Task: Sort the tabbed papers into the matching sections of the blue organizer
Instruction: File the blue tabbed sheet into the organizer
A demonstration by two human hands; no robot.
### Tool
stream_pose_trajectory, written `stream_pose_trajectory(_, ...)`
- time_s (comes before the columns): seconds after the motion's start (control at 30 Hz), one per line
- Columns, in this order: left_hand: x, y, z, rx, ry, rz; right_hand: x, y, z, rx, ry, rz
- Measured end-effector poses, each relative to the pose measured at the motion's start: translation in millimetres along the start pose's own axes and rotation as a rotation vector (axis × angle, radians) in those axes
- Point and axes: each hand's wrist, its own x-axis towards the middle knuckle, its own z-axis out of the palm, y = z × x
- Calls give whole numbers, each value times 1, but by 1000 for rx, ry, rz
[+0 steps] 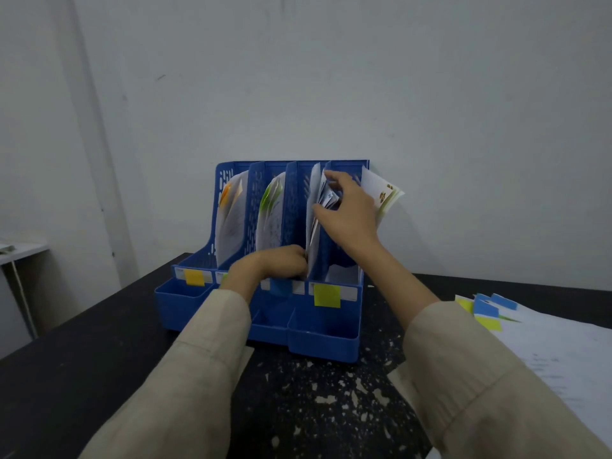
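A blue perforated plastic desk organizer (pixel 331 329) with four upright sections stands on a black, paint-flecked table (pixel 82 352), its back against a pale wall (pixel 331 77). Each section carries a sticky label on its low front edge: an orange-yellow square label (pixel 194 277) at the far left, a blue label (pixel 280 287) on the third section, and a bright yellow-green square label (pixel 327 295) at the far right; the second section's label is mostly hidden behind the left wrist.

Curled white sheets with an orange tab (pixel 228 213) stand in the leftmost section, and at their 3 o'clock white sheets with a green tab (pixel 270 213) fill the second. White sheets with blue tabs (pixel 318 207) stand in the third section, and white printed sheets (pixel 381 193) lean out of the fourth toward 2 o'clock.

The right hand (pixel 351 210) reaches to the top of the third section, fingers curled over the upper edges of the blue-tabbed sheets and pinching them. The left hand (pixel 278 263) sits at 7 o'clock from it, low at the front of the third section, fingers curled against the bottom edge of the same sheets; whether it actually grips them I cannot tell. Both arms wear beige sleeves (pixel 205 359).

At 3 o'clock from the organizer, a loose stack of white tabbed papers (pixel 546 346) lies flat on the table, with blue and yellow tabs (pixel 485 309) sticking out at its far left corner.
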Motion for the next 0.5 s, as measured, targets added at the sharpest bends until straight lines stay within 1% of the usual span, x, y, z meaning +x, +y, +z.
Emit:
stream_pose_trajectory(0.03,-3,-1,-3,-86,28,11,-1,0,-1,-10,-10,-2)
stream_pose_trajectory(0.13,-9,-1,-5,-420,130,119,-5,2,-4,-30,-19,-2)
stream_pose_trajectory(0.2,-9,6,-3,-588,226,190,-8,3,-5,-34,-4,6)
stream_pose_trajectory(0.27,-4,11,-2,-699,344,249,-10,5,-3,-24,16,9)
stream_pose_trajectory(0.3,-2,11,-1,-687,416,282,-10,7,-2,-15,24,10)
stream_pose_trajectory(0.33,2,9,-1,-621,485,320,-10,8,-2,-6,28,11)
stream_pose_trajectory(0.4,5,4,2,-455,550,417,-10,9,-1,-8,33,8)
stream_pose_trajectory(0.43,6,3,3,-406,575,439,-9,10,-2,-23,32,6)
stream_pose_trajectory(0.5,7,1,6,-352,655,425,-8,10,-2,-49,12,3)
